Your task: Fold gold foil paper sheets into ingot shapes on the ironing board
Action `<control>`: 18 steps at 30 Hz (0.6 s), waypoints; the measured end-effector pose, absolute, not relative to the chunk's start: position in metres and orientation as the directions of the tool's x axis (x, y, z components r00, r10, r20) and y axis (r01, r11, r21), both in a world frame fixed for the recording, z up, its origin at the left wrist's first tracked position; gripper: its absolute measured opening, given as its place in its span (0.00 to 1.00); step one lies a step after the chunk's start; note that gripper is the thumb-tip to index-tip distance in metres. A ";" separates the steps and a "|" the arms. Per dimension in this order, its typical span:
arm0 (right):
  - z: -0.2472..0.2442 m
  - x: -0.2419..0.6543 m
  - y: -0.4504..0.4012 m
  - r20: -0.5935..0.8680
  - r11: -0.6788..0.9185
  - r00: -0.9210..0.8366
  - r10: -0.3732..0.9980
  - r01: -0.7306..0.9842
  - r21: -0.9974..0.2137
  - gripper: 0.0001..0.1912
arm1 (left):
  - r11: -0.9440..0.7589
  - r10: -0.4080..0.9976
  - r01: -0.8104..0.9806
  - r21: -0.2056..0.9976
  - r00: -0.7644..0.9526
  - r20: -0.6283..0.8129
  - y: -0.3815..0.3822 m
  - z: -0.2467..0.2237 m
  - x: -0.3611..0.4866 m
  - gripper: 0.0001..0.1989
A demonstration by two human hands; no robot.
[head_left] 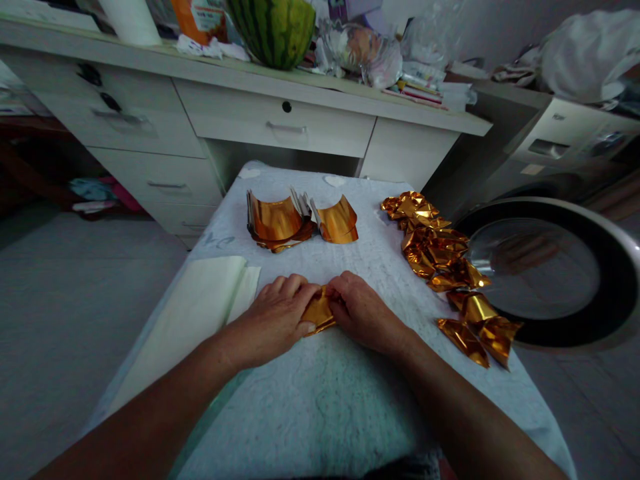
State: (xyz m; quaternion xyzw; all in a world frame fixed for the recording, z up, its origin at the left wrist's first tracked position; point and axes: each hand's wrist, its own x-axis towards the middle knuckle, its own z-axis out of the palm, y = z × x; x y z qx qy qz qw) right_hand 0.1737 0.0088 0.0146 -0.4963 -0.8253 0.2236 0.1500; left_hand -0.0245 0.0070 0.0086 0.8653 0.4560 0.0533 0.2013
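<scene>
A small piece of gold foil paper (pixel 319 312) lies low over the cloth-covered surface, between my two hands. My left hand (pixel 277 317) is closed on its left side, with the thumb at the near edge. The fingers of my right hand (pixel 361 310) pinch its right side. Beyond my hands rest two stacks of curved gold sheets, a left stack (pixel 277 219) and a right stack (pixel 339 220). Folded gold foil pieces (pixel 433 247) lie in a long heap to the right. Left of my left hand is a pale paper stack (pixel 200 293).
The padded surface (pixel 300 413) has a light patterned cover. Behind it stands a white drawer desk (pixel 280 123) holding a watermelon (pixel 275 30), an orange pouch (pixel 200 20) and plastic bags. An open round washer door (pixel 545 270) is at the right edge.
</scene>
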 end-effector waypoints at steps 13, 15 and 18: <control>0.013 0.161 -0.007 0.040 0.394 -0.402 0.915 0.869 -0.299 0.18 | -0.486 0.743 0.705 0.517 0.645 -0.180 0.014 0.021 -0.032 0.26; 0.012 0.159 -0.009 0.035 0.378 -0.384 0.923 0.884 -0.274 0.21 | -0.490 0.731 0.692 0.529 0.657 -0.183 0.015 0.022 -0.034 0.27; 0.012 0.157 -0.010 0.025 0.372 -0.378 0.925 0.893 -0.252 0.24 | -0.498 0.717 0.678 0.540 0.672 -0.183 0.016 0.020 -0.038 0.26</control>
